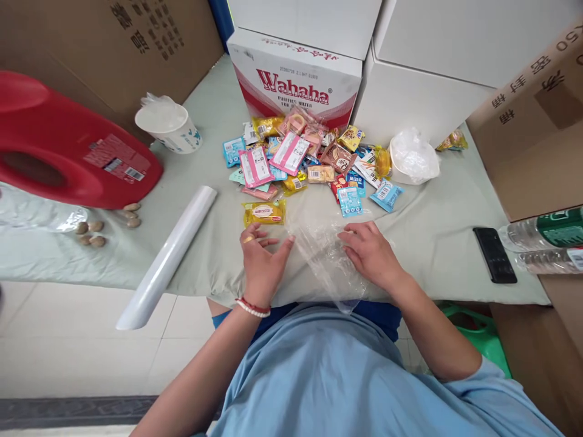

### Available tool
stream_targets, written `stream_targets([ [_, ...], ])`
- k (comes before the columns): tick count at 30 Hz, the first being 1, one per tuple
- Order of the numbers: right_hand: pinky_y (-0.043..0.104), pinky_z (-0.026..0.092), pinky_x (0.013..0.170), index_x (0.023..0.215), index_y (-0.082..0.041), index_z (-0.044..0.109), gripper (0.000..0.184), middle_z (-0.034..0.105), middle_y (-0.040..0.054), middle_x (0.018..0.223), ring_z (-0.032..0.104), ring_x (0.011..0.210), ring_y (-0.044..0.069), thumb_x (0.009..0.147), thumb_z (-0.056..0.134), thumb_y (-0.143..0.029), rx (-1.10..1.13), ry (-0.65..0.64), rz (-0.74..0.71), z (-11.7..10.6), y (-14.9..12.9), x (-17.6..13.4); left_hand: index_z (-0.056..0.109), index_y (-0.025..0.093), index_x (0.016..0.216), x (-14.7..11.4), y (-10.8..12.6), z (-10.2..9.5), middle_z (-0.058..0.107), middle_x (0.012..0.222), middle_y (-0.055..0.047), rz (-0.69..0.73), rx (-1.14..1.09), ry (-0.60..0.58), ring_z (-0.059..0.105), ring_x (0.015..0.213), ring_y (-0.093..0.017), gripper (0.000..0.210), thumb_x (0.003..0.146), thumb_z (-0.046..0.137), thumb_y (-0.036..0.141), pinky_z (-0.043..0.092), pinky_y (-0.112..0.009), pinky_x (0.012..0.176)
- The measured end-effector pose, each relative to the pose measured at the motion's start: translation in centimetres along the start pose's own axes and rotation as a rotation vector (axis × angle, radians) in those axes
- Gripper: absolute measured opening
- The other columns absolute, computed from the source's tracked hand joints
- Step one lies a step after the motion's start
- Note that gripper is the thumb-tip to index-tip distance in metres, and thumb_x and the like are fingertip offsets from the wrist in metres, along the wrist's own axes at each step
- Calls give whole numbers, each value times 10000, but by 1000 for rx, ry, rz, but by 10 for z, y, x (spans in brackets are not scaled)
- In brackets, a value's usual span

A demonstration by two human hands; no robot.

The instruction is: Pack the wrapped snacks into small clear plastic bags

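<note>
Cloth [223, 249] overhangs tiled floor [91, 346]; left fingers [282, 249] spread wide, right fingers [357, 235] parted at clear bag [319, 252].

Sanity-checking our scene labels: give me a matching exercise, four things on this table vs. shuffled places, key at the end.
Things
1. clear plastic bag
2. yellow snack packet
3. white roll
4. black phone

Places
A. beside the bottles
B. near end jutting past the edge of the table
C. between the left hand and the right hand
D. directly in front of the left hand

Pairs: 1-C, 2-D, 3-B, 4-A
</note>
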State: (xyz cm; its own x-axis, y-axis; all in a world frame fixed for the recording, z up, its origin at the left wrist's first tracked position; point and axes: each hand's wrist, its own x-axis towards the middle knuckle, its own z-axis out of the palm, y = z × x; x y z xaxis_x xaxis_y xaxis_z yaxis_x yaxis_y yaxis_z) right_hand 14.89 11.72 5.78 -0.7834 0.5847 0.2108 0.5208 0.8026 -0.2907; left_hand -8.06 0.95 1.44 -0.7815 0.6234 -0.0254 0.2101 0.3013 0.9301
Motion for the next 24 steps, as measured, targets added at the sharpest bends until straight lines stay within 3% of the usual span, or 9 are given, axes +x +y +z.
stream_targets([
  [3, 520, 489, 1084, 1410, -186, 652, 434, 550, 170, 1533, 495, 1329, 349, 977, 638, -220, -63, -123, 37, 21, -5, -1, 419, 218, 1435, -23, 5, 3, 544, 1209, -70, -15, 29, -144, 682, 780, -148, 914, 702, 862, 538, 604, -375, 783],
  [7, 555, 413, 1158, 1544, -228, 534, 541, 404, 144, 1675, 449, 1434, 345, 1008, 540, -154, -113, -228, 89, 35, -25, -9, 403, 171, 1476, -35, 18, 19, 561, 1168, -84, -65, 5, -216, 682, 775, -150, 813, 832, 735, 540, 600, -338, 726],
  [10, 622, 294, 1225, 1588, -287, 474, 571, 334, 95, 1721, 368, 1518, 336, 1037, 463, -140, -125, -240, 113, 40, -43, -7, 368, 178, 1519, -37, 29, 32, 536, 1296, -146, -5, -30, -237, 685, 1072, -244, 853, 831, 743, 514, 611, -384, 869],
  [13, 692, 223, 1231, 1597, -334, 457, 539, 302, 66, 1736, 291, 1567, 362, 1066, 459, -237, -117, -275, 173, 42, -54, 4, 341, 202, 1545, -37, 34, 43, 450, 1461, -189, 95, -21, -295, 498, 1408, -339, 956, 751, 828, 417, 499, -506, 1132],
  [16, 741, 216, 1210, 1603, -327, 448, 555, 259, 71, 1750, 262, 1580, 393, 1062, 428, -206, -138, -314, 217, 41, -54, 15, 363, 232, 1510, -25, 27, 47, 426, 1476, -176, 38, -126, -330, 543, 1374, -314, 884, 732, 782, 227, 505, -511, 1131],
  [20, 762, 255, 1184, 1614, -249, 439, 616, 215, 98, 1760, 268, 1574, 425, 1025, 357, -89, -182, -332, 276, 41, -41, 21, 410, 248, 1380, 13, 6, 32, 501, 1333, -113, -167, -308, -309, 708, 1107, -232, 806, 657, 731, 94, 624, -425, 925],
  [24, 762, 276, 1170, 1608, -209, 448, 637, 226, 124, 1753, 295, 1558, 439, 998, 351, -53, -185, -328, 310, 45, -33, 21, 519, 212, 1162, 33, -3, -2, 527, 1248, -97, -122, -154, -109, 681, 1104, -244, 576, 640, 710, 60, 605, -464, 964],
])
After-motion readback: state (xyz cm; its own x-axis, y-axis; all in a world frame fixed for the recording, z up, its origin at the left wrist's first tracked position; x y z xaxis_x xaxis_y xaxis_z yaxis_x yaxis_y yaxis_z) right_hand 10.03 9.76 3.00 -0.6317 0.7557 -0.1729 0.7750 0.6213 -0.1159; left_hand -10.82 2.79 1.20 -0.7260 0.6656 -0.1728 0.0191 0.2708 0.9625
